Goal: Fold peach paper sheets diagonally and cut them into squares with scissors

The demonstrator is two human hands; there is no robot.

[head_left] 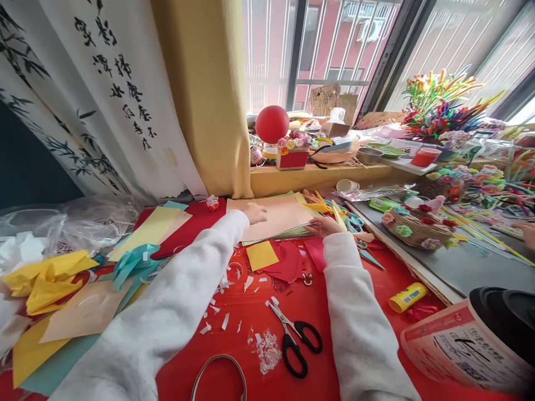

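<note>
A stack of coloured paper, with a pale peach sheet (284, 214) on top, lies at the back of the red table. My left hand (254, 213) rests on its left part with the fingers spread flat. At the stack's front right corner, my right hand (325, 226) has its fingertips closed on the edge of the sheets. A yellow square (262, 255) and red paper pieces (288, 262) lie just in front. Black-handled scissors (292, 334) sit nearer, blades slightly apart, beside white paper scraps (268, 352).
A large lidded cup (472, 345) stands at the front right, near a yellow glue stick (407, 297). Crumpled tissue and paper (50, 278) cover the left. A flower-trimmed basket (418, 228) is at the right, with another person's hand (527, 234) at the edge.
</note>
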